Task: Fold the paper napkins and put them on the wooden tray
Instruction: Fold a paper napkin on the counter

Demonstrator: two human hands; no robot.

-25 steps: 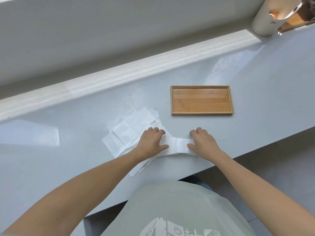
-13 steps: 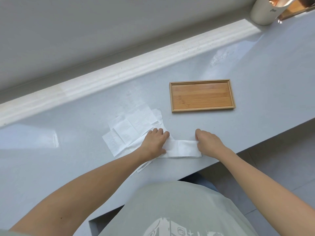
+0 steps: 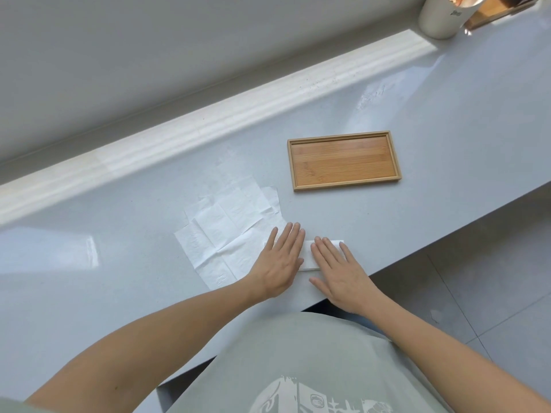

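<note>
A small folded white napkin (image 3: 309,254) lies on the grey counter near its front edge, mostly covered by my hands. My left hand (image 3: 278,260) lies flat on its left part with straight fingers. My right hand (image 3: 337,269) presses flat on its right part. A spread of unfolded white napkins (image 3: 226,231) lies overlapping to the left, partly under my left hand. The wooden tray (image 3: 343,160) sits empty beyond the hands, to the right.
The grey counter (image 3: 447,144) runs along a pale ledge (image 3: 208,126) at the back. A white cylinder (image 3: 439,16) stands at the far right corner next to something wooden. The counter's front edge is just below my right hand, with floor tiles beyond.
The long folded strip that my hands held at its two ends is now folded over into a short piece. Both hands have come together and lie flat on it.
</note>
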